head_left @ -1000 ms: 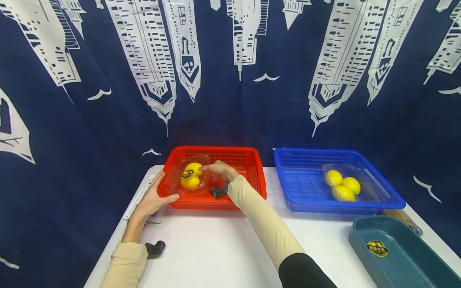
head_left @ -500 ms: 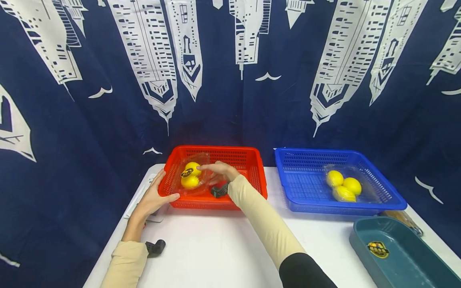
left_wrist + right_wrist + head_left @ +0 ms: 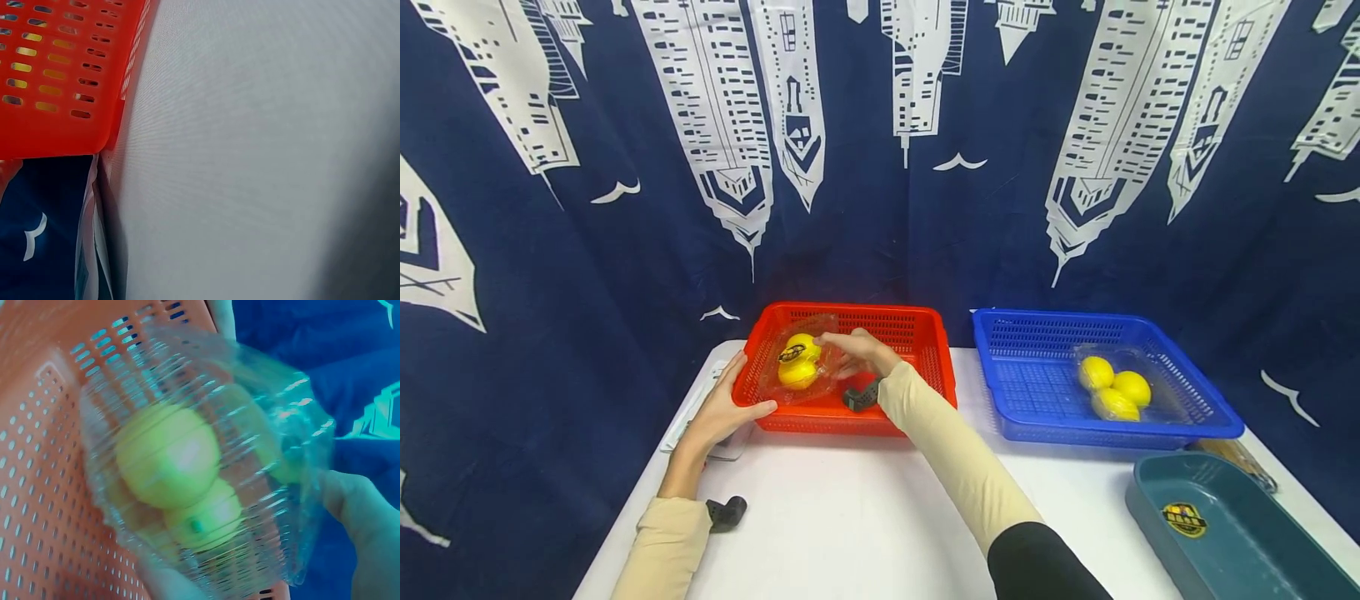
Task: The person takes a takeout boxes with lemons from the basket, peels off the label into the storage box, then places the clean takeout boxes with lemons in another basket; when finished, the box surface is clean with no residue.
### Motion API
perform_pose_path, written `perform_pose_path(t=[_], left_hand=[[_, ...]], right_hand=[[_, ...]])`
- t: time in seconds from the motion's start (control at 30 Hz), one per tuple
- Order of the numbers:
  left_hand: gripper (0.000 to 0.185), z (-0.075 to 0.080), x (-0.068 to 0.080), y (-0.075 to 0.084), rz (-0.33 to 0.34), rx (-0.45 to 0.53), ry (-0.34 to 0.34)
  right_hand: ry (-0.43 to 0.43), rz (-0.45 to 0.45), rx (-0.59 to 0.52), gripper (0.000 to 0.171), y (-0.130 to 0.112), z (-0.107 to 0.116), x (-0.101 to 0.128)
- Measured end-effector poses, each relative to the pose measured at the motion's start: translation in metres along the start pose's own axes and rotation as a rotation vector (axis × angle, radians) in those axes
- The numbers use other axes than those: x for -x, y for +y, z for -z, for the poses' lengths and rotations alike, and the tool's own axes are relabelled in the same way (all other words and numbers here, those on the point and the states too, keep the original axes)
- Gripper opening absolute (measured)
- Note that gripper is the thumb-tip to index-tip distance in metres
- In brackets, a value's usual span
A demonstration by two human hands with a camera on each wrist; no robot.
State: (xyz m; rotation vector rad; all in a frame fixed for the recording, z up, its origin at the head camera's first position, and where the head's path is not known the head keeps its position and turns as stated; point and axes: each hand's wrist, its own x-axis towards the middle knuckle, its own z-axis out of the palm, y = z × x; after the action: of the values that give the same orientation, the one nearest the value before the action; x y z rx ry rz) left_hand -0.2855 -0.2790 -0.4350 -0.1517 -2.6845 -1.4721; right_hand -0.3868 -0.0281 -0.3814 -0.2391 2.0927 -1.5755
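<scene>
A clear plastic bag [image 3: 831, 367] with yellow lemons [image 3: 797, 373] inside, bearing a dark and yellow label, sits in the left part of the red basket [image 3: 925, 333]. My right hand [image 3: 868, 350] grips the bag from its right side. In the right wrist view, the thumb [image 3: 353, 500] presses one edge of the crinkled bag and the fingers [image 3: 169, 584] lie at its lower edge. My left hand [image 3: 722, 417] rests on the basket's front left corner, fingers along the left rim and thumb at the front. The left wrist view shows mostly the basket's wall [image 3: 56, 125].
To the right stands a blue basket [image 3: 1037, 379] holding another clear bag of lemons [image 3: 1112, 390]. A teal tray [image 3: 1262, 517] with a label occupies the front right. Flat, light-coloured items [image 3: 730, 446] lie by the left hand. A dark blue patterned cloth [image 3: 880, 233] hangs behind.
My right hand has shifted slightly upward at the bag's right side, and its index finger has moved off the upper lemon. The left hand keeps its place on the basket.
</scene>
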Motion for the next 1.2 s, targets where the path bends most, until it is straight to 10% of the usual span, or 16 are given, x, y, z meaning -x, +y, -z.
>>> perform_pose_path(t=[0.53,1.2], left_hand=[[0.108,-0.004,0.000,-0.001,0.002,0.005,0.001],[0.109,-0.002,-0.001,0.002,-0.032,0.005,0.016]], right_hand=[[0.056,0.058,0.077,0.041,-0.014,0.011,0.028],[0.117,0.102,-0.077,0.051,-0.018,0.051,0.074]])
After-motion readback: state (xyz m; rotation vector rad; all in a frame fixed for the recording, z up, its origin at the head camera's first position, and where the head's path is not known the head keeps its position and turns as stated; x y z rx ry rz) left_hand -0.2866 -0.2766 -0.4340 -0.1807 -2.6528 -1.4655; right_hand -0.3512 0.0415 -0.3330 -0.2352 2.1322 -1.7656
